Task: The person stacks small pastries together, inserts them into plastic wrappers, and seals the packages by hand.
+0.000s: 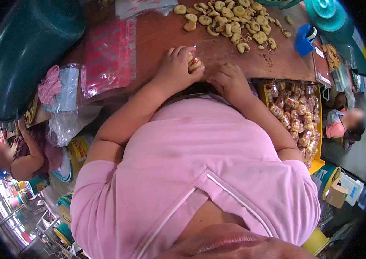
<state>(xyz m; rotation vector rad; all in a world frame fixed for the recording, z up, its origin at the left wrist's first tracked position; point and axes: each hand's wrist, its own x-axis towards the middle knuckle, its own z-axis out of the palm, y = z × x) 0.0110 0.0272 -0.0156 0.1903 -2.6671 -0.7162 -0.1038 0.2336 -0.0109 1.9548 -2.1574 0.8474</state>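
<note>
My left hand [176,67] is closed around a small clear plastic bag of round, golden pastries [195,64], held over the table's near edge. Thin see-through film shows on the side facing my other hand. Just to the right, my right hand [231,78] has its fingers curled down at the edge; whatever they pinch is hidden. Ahead lies a loose pile of unwrapped pastries [235,21], some broken, with dark crumbs around them.
Flat red-printed plastic bags [109,56] lie on the brown table [159,34] at left. A yellow crate [317,162] of bagged pastries stands at right. A blue container [305,40] and large green drums [31,47] flank the table. Other people [23,157] appear at both sides.
</note>
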